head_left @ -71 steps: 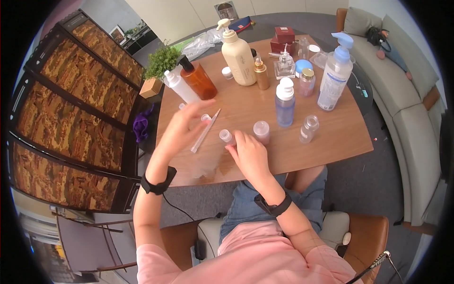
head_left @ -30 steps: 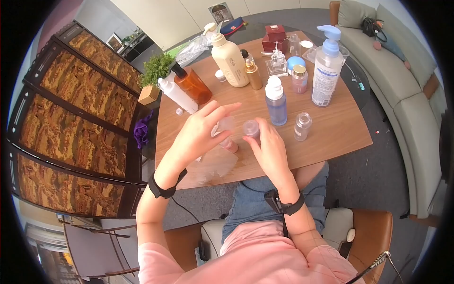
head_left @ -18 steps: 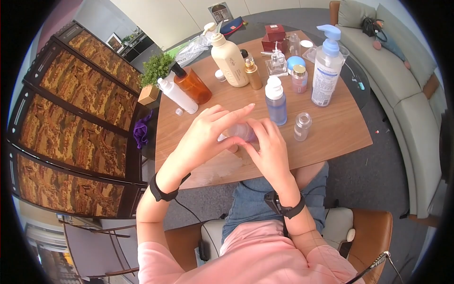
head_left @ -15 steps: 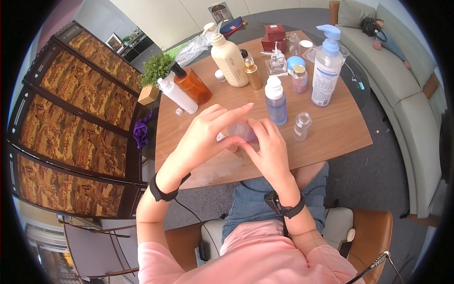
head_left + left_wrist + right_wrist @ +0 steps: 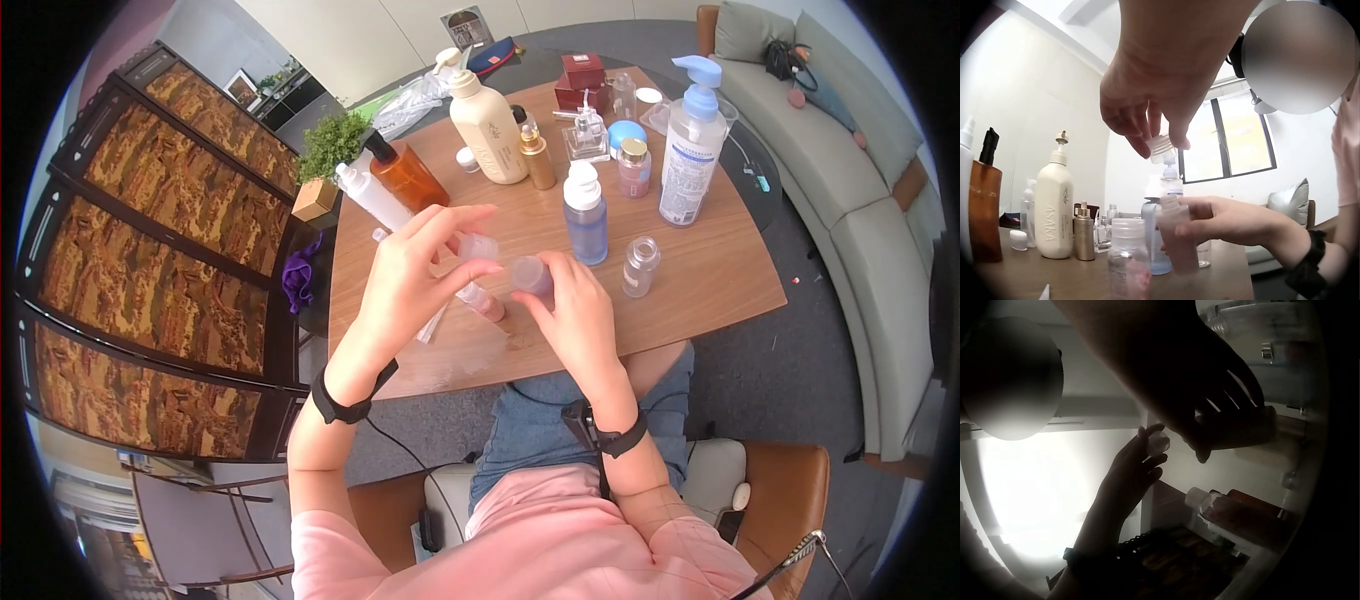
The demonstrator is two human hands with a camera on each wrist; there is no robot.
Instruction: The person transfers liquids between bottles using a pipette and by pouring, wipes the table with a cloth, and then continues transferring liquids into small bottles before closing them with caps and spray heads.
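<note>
The left hand (image 5: 402, 275) pinches a translucent threaded cap (image 5: 481, 248) between thumb and fingers; in the left wrist view this cap (image 5: 1161, 149) is held above the bottles. In the right hand (image 5: 580, 312) is a small frosted pinkish bottle (image 5: 530, 275), gripped around its side and apart from the cap. The left wrist view shows this bottle (image 5: 1179, 240) slightly tilted, its narrow neck uncovered. Below the left hand, a clear bottle with pink contents (image 5: 486, 304) stands on the wooden table (image 5: 700, 290). The right wrist view is dark, with the cap (image 5: 1158, 444) near the gripped bottle (image 5: 1241, 429).
Right of the hands stand a blue pump bottle (image 5: 586, 225) and a clear open bottle (image 5: 640, 270). Farther back are a cream pump bottle (image 5: 490, 130), an amber bottle (image 5: 408, 172), a white bottle (image 5: 372, 198) and a large clear pump bottle (image 5: 690, 160). A thin pale stick (image 5: 431, 326) lies near the left forearm.
The hands, together around the frosted bottle half a second ago, have separated. The left hand has moved left with the cap; the right hand still grips the bottle.
</note>
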